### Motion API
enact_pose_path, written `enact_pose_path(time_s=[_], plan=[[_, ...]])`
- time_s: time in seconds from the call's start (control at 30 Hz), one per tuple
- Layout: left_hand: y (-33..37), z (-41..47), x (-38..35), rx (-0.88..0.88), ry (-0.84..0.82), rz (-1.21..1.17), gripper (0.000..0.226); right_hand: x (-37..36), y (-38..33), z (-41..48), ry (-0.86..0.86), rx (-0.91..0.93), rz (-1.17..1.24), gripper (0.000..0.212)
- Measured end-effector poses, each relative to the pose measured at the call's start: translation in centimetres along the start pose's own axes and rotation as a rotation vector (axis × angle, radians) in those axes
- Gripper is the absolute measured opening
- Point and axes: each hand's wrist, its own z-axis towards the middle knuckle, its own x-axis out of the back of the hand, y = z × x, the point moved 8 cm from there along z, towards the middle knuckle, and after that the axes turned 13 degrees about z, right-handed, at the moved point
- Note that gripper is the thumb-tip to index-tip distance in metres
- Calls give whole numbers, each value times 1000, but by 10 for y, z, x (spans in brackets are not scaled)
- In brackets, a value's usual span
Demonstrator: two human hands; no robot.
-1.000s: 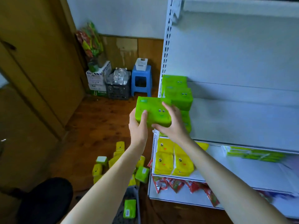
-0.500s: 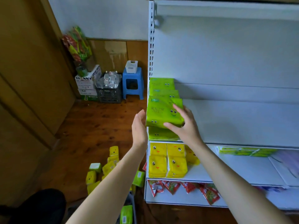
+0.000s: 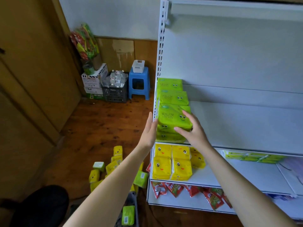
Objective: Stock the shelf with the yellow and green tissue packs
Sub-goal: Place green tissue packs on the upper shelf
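A green tissue pack (image 3: 172, 117) lies on top of a stack of green packs at the left end of the white shelf (image 3: 246, 128). My right hand (image 3: 192, 132) holds its right front corner, fingers on top and thumb along the front edge. My left hand (image 3: 150, 128) is flat and open against the stack's left side, by the shelf upright. Two more green stacks (image 3: 173, 96) stand behind it. Yellow tissue packs (image 3: 180, 166) fill the left of the shelf below. Loose yellow and green packs (image 3: 113, 166) lie on the wooden floor.
Red snack packets (image 3: 175, 189) hang under the lower shelf. A grey basket (image 3: 132, 199) with a green pack stands at my feet. A blue stool (image 3: 139, 82), a black crate (image 3: 114, 94) and cartons (image 3: 93, 79) line the far wall. A wooden door is at left.
The green pack went from mid-air left of the shelf onto the front green stack. My left hand let go of it and now lies flat beside the stack.
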Motion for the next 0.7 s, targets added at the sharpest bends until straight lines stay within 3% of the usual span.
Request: enact_pose_path(time_s=[0.2,0.43,0.7], plan=[[20,4,-4,-127,-20,117,73,0,6,6,-50,-19,3,75],[29,8,-6,-289,-23,495,72,2,12,6,-104,-4,-52,80],[20,19,0,-251,-14,562,66,-3,16,9,-82,-17,-37,79]])
